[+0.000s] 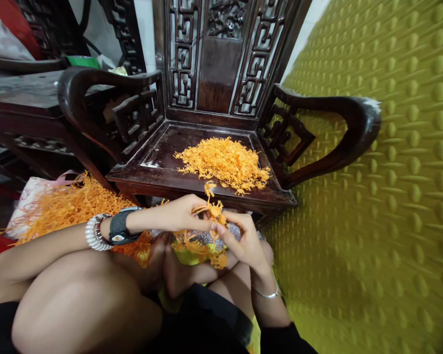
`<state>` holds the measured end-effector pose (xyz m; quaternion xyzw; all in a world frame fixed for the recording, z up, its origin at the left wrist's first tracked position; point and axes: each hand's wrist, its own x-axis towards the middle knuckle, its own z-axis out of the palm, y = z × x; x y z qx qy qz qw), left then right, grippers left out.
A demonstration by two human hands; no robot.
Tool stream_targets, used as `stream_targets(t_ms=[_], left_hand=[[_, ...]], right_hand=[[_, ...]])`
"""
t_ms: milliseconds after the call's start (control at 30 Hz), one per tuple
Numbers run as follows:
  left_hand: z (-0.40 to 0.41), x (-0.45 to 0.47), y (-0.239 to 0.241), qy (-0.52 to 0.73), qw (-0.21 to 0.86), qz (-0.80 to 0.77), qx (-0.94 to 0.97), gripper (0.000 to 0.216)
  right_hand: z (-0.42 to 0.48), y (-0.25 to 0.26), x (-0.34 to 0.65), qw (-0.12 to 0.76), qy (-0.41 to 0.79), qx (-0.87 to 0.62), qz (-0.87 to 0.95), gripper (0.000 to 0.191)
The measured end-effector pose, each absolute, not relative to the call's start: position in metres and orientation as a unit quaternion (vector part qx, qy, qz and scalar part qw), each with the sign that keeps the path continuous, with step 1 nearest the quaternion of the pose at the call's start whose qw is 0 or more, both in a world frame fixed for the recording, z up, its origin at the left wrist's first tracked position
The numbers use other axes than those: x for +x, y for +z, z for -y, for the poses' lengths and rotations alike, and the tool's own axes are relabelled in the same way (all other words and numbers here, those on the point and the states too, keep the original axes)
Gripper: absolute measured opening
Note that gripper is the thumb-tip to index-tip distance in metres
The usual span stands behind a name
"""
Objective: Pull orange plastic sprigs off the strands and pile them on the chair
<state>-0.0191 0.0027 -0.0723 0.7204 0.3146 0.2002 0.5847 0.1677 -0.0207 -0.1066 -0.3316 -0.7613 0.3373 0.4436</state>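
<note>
My left hand (180,214) and my right hand (243,241) meet just in front of a dark wooden chair, both pinching a small clump of orange strands (212,209). The fingers of each hand are closed on the clump. A loose heap of the same orange strands (225,162) lies on the chair seat (158,162), just beyond my hands. A bigger mass of orange strands (70,206) sits to the left, behind my left forearm. More strands hang below my hands over my lap.
The carved chair has curved armrests on the left (92,81) and right (339,105). A yellow-green padded wall (384,196) fills the right side. A dark wooden table (18,98) stands at the left. My bent knees are at the bottom.
</note>
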Motion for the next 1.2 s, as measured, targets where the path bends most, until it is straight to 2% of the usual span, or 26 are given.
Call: stream_targets(t_ms=[167,233,300,433,700,800,867,900,1000,1200], left_hand=[[-0.002,-0.023,-0.074,0.144,0.621,-0.291,0.713,0.033],[0.000,-0.023,-0.071,0.134,0.619,-0.279,0.722,0.035],[0.003,-0.023,-0.067,0.152,0.605,-0.273,0.732,0.034],[0.007,-0.020,-0.062,0.211,0.591,-0.249,0.738,0.031],[0.015,-0.005,-0.057,0.259,0.550,-0.231,0.760,0.033],[0.014,-0.010,-0.055,0.321,0.577,-0.253,0.707,0.031],[0.013,-0.017,-0.055,0.393,0.599,-0.280,0.639,0.033],[0.012,-0.021,-0.055,0.414,0.608,-0.287,0.614,0.034],[0.011,-0.028,-0.057,0.384,0.616,-0.281,0.628,0.034],[0.011,-0.028,-0.054,0.398,0.555,-0.287,0.672,0.038]], right_hand=[[0.024,-0.113,0.172,0.413,0.507,-0.290,0.698,0.024],[0.026,-0.117,0.172,0.451,0.565,-0.292,0.627,0.029],[0.028,-0.119,0.171,0.535,0.564,-0.301,0.552,0.030],[0.037,-0.118,0.161,0.670,0.501,-0.298,0.459,0.025],[0.045,-0.101,0.139,0.802,0.353,-0.309,0.370,0.023],[0.043,-0.090,0.180,0.861,0.204,-0.324,0.335,0.021],[0.045,-0.082,0.214,0.888,0.141,-0.303,0.317,0.030],[0.047,-0.079,0.227,0.919,0.065,-0.271,0.280,0.031],[0.051,-0.075,0.233,0.891,0.074,-0.302,0.329,0.024],[0.047,-0.091,0.178,0.721,0.392,-0.279,0.498,0.027]])
